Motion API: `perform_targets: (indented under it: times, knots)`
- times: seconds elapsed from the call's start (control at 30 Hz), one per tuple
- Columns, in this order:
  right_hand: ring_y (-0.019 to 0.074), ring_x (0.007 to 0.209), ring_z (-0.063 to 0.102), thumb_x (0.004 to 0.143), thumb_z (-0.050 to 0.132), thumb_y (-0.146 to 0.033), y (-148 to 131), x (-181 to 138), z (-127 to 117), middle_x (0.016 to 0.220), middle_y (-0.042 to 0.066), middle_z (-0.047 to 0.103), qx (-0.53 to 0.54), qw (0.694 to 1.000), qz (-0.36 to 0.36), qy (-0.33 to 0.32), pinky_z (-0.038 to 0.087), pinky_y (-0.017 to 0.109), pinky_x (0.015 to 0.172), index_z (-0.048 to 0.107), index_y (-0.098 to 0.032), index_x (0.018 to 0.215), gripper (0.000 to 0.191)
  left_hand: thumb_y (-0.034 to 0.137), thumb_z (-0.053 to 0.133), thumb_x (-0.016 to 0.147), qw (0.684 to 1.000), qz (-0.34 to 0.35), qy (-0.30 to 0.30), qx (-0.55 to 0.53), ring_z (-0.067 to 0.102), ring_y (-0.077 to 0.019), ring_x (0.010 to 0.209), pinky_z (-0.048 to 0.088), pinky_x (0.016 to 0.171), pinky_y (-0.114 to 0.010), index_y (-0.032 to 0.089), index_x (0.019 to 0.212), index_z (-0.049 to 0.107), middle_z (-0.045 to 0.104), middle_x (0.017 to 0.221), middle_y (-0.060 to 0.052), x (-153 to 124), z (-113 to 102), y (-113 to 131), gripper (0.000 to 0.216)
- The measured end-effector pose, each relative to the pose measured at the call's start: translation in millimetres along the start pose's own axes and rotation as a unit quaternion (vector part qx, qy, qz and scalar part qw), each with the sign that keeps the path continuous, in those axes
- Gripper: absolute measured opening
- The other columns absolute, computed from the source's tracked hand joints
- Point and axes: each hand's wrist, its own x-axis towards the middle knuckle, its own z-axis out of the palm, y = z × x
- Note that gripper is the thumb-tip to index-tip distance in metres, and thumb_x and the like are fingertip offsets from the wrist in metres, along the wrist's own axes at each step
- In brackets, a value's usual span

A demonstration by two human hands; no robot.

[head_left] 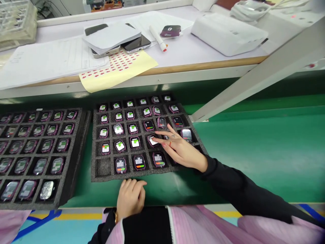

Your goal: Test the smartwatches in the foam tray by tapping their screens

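A dark foam tray (96, 174) holds rows of square smartwatches in its compartments, many with lit screens of white and green blocks. Above its right part, my right hand (181, 147) is spread with nothing in it. One fingertip is at the screen of a smartwatch (152, 141), seemingly touching it; the hand partly hides the watches beneath. Along the lower row, a smartwatch (158, 159) shows white text over an orange and green strip. My left hand (130, 198) is curled closed at the bench's front edge, just below the tray; no object shows in it.
Another foam tray (58, 200) of smartwatches lies to the left. On the raised shelf are papers (56, 57), a yellow sticker sheet (119, 69), phones (137, 44), a marker (157, 38) and a white box (225, 35). A slanted white post (251, 81) stands at right.
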Motion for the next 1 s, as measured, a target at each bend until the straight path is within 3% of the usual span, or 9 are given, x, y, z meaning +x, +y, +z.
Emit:
perform_targets:
  times: [0.23, 0.5, 1.0]
  knots:
    - [0.0306, 0.133, 0.054, 0.107, 0.035, -0.016, -1, -3, 6, 0.108, 0.013, 0.075, -0.010, 1.000, -0.020, -0.015, 0.023, 0.067, 0.123, 0.069, -0.008, 0.128, 0.041, 0.009, 0.045, 0.095, 1.000, -0.009, -0.005, 0.005, 0.053, -0.0197, 0.069, 0.035, 0.074, -0.033, 0.023, 0.094, 0.065, 0.065, 0.076, 0.001, 1, -1, 2, 0.024]
    - [0.0293, 0.132, 0.055, 0.106, 0.037, -0.016, -6, 12, 5, 0.117, 0.011, 0.073, -0.003, 0.999, -0.019, 0.032, 0.020, 0.067, 0.125, 0.066, -0.011, 0.132, 0.040, 0.008, 0.047, 0.094, 1.000, 0.003, -0.004, 0.008, 0.053, -0.0189, 0.068, 0.036, 0.073, -0.031, 0.022, 0.093, 0.064, 0.065, 0.076, 0.002, 6, -8, 5, 0.023]
    - [0.0300, 0.135, 0.052, 0.105, 0.036, -0.014, -30, 41, 43, 0.112, 0.012, 0.075, 0.015, 0.996, -0.080, -0.021, 0.024, 0.066, 0.124, 0.069, -0.009, 0.128, 0.040, 0.008, 0.048, 0.093, 1.000, 0.006, 0.005, 0.005, 0.052, -0.0186, 0.068, 0.037, 0.071, -0.032, 0.022, 0.092, 0.063, 0.063, 0.074, 0.001, 4, -9, 6, 0.021]
